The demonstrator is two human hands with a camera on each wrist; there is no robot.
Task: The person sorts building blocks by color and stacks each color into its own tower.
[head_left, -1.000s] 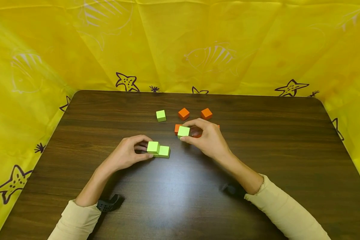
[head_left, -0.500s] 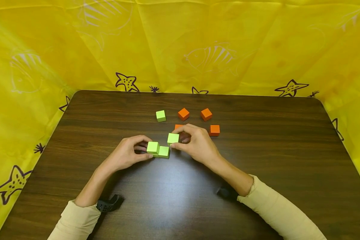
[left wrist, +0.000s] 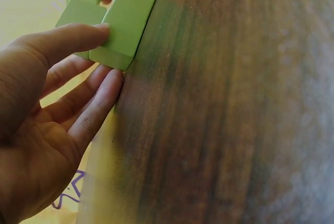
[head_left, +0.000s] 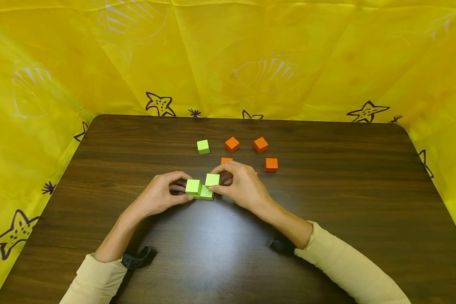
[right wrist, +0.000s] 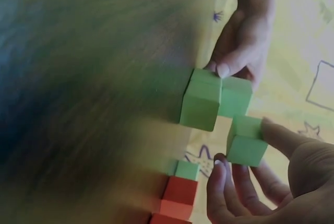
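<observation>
My left hand (head_left: 162, 194) grips the left end of a small stack of green cubes, thumb on the near side and fingers on the far side. One green cube (head_left: 193, 186) sits on top at the left, over a lower green row (head_left: 207, 193) that extends to the right. Between thumb and fingertips, my right hand (head_left: 243, 185) pinches another green cube (head_left: 213, 180). In the right wrist view this held cube (right wrist: 247, 141) is off the table, close to the stack but apart from it. The left wrist view shows the left thumb against the lower row (left wrist: 125, 25).
On the brown table (head_left: 327, 190), a lone green cube (head_left: 203, 147) lies farther back. Orange cubes stand to its right: one (head_left: 232, 144), a second (head_left: 261, 145) and a third (head_left: 271, 165). More orange is partly hidden behind the right hand. Yellow cloth (head_left: 213, 55) surrounds the table.
My right hand has carried its green cube left and nearer, from beside the orange cubes to over the right end of the green row. The left hand has stayed in place.
</observation>
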